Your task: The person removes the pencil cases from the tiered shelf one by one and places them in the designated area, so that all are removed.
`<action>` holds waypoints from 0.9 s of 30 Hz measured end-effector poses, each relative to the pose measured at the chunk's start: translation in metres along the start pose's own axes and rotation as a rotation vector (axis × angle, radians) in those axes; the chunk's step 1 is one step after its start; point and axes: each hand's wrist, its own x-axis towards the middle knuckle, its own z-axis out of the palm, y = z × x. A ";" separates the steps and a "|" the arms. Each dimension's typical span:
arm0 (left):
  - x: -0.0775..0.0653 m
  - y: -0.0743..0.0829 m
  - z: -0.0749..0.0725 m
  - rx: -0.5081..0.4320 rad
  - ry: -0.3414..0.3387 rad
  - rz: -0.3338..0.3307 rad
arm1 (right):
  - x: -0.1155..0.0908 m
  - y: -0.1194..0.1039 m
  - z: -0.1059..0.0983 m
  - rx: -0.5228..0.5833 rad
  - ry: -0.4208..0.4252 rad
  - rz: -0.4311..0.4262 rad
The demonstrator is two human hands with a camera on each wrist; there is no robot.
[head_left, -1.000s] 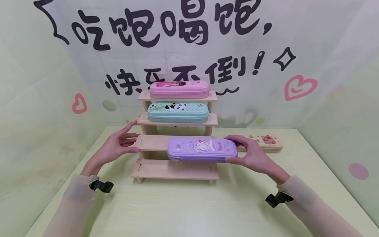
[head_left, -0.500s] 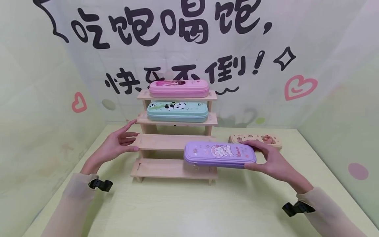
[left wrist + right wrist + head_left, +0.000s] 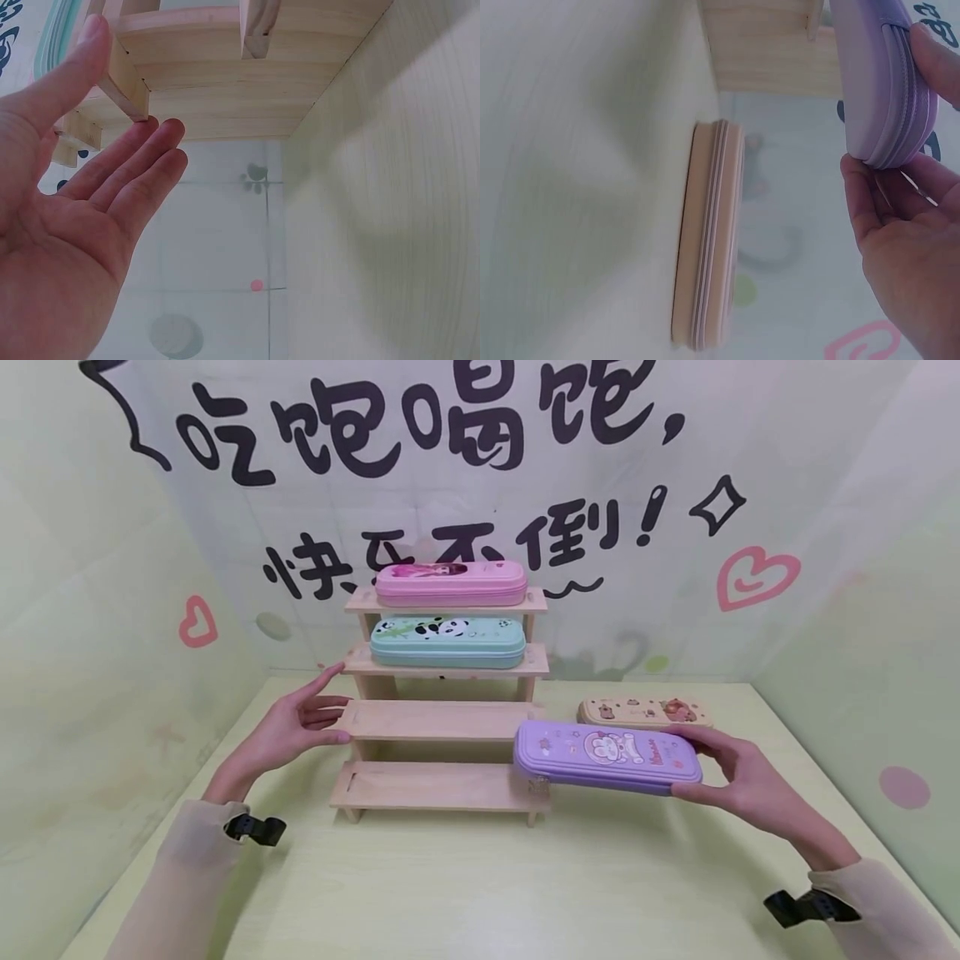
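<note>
My right hand (image 3: 750, 777) grips the right end of a purple pencil case (image 3: 607, 757) with a rabbit picture. The case hangs above the table, its left end overlapping the right edge of the wooden step rack (image 3: 442, 785) in the head view. In the right wrist view, the thumb lies on one side of the case (image 3: 885, 90) and the fingers on the other. My left hand (image 3: 288, 727) is at the rack's left side, fingers extended, fingertips right at the shelf ends. A pink pencil case (image 3: 450, 585) lies on the top shelf, a mint panda pencil case (image 3: 450, 643) on the second.
A beige pencil case (image 3: 630, 710) lies on the table right of the rack, partly behind the purple one. The pale table (image 3: 450, 885) is bounded by printed fabric walls at the back and on both sides.
My right hand has carried the purple pencil case to the right and slightly down, off the third shelf's front. The left hand stays at the rack.
</note>
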 end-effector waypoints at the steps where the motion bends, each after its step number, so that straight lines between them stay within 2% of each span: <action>1: 0.000 0.000 0.000 -0.003 0.000 -0.002 | -0.002 0.001 -0.002 -0.001 0.004 0.002; 9: 0.000 0.002 0.001 -0.019 -0.013 -0.025 | -0.017 0.009 -0.020 -0.018 0.028 0.022; 16: 0.000 0.002 0.002 -0.016 -0.013 -0.020 | -0.027 0.022 -0.038 0.005 -0.015 0.022; 23: 0.000 0.002 0.001 -0.009 -0.009 -0.025 | -0.035 0.041 -0.051 -0.018 -0.007 0.113; 27: 0.000 0.001 0.001 -0.007 -0.008 -0.034 | -0.038 0.052 -0.056 -0.042 -0.016 0.133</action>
